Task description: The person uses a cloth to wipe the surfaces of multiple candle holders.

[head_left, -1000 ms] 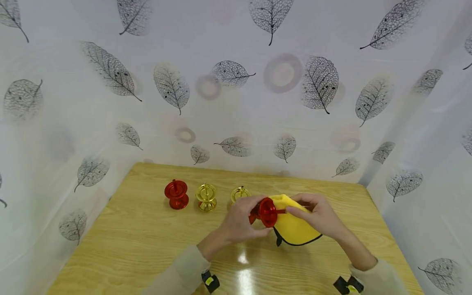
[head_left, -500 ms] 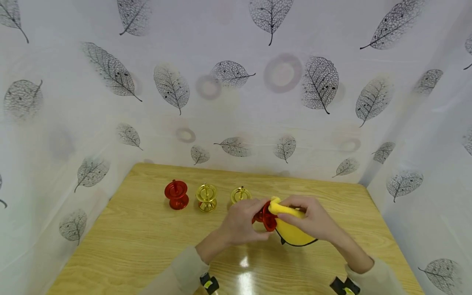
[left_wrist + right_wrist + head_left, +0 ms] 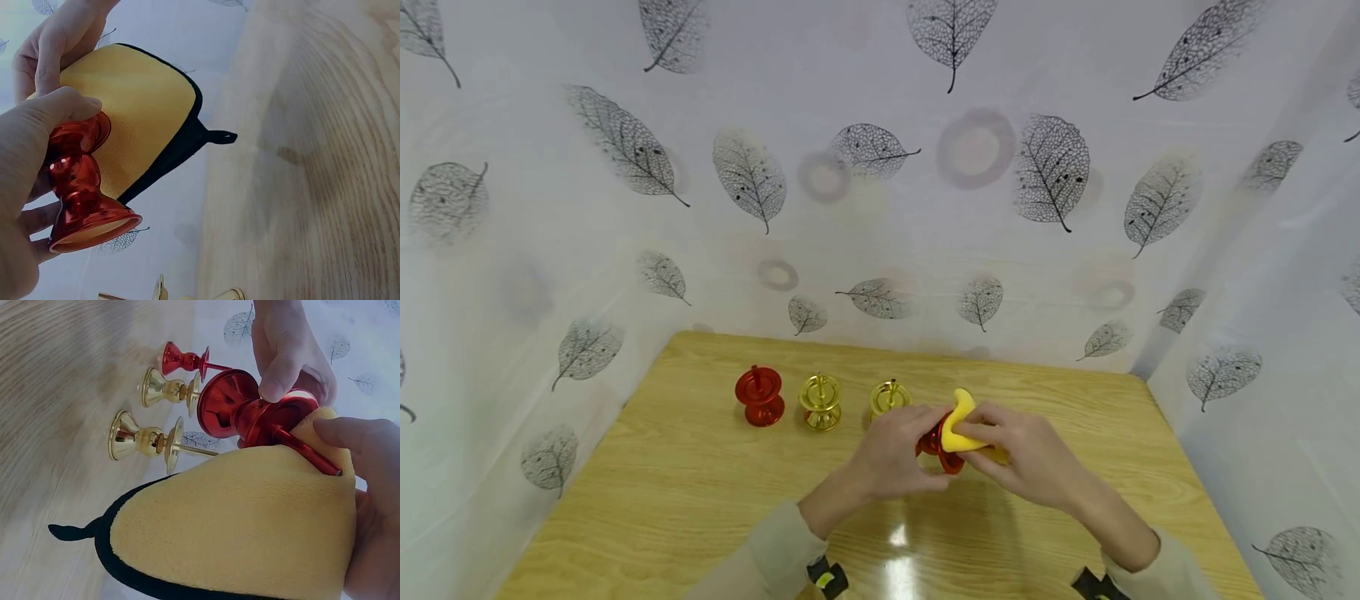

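My left hand (image 3: pixel 895 450) grips a red metallic candle holder (image 3: pixel 228 403), tipped on its side above the table. Its spike points toward my right hand (image 3: pixel 1041 458) in the right wrist view. That hand pinches a yellow cloth (image 3: pixel 231 512) with dark edging and a small hanging loop, and the fold lies against the holder's dish beside the spike. From the left wrist side, the thumb sits at the dish rim, the flared base (image 3: pixel 97 228) faces the camera, and the cloth (image 3: pixel 147 94) spreads behind. The head view hides most of the holder behind fingers and cloth.
Along the back of the wooden table (image 3: pixel 700 500) stand another red candle holder (image 3: pixel 760 396) and two gold ones, one in the middle (image 3: pixel 821 402) and one (image 3: pixel 889 394) right behind my left hand. Patterned white sheeting (image 3: pixel 880 225) hangs behind and at both sides.
My right hand has moved left with the cloth and turned, bringing the folded edge over the dish and spike. The left hand has barely shifted, still holding the candle holder.
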The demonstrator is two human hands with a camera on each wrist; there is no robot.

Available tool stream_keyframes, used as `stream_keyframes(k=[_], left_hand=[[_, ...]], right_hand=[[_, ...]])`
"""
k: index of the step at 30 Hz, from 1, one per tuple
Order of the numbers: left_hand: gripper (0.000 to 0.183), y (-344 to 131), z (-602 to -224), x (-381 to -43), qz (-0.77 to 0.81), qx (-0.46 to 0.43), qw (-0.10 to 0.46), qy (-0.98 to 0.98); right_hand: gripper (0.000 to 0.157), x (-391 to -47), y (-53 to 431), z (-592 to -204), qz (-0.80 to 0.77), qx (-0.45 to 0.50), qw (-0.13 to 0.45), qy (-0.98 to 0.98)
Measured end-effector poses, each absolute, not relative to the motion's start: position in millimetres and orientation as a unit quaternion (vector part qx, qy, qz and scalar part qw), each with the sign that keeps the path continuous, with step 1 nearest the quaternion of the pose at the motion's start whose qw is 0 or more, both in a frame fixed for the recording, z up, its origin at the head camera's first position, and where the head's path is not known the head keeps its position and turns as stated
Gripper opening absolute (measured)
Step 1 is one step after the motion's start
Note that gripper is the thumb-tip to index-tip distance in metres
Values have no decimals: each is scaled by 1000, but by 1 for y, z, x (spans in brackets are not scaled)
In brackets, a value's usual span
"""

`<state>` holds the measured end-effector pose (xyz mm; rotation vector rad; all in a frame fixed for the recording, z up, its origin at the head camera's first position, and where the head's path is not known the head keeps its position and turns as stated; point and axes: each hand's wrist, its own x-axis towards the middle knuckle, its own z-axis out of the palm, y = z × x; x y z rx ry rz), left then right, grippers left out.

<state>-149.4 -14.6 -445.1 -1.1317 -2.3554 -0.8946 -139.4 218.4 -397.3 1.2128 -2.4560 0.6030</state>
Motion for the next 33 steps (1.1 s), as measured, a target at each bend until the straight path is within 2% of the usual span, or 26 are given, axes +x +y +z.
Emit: stream_keyframes(k=[11,18,27,33], left_hand=[[79,-22,-442,-151,-332,-400,168,-838],[87,-26,-444,-152,-295,-399,171,-851],[84,-21,-447,-153,-292,-419,209,-834],[83,-19,-446,-152,-312,-414,196,-833]], right_hand=[[29,-135,231,-388,243,425,155,-858],[32,-134,238,-388,266,428,143,-852],[30,-137,222,-398,256,419,175,-854],[28,-138,209,-400,228,420,200,-855]])
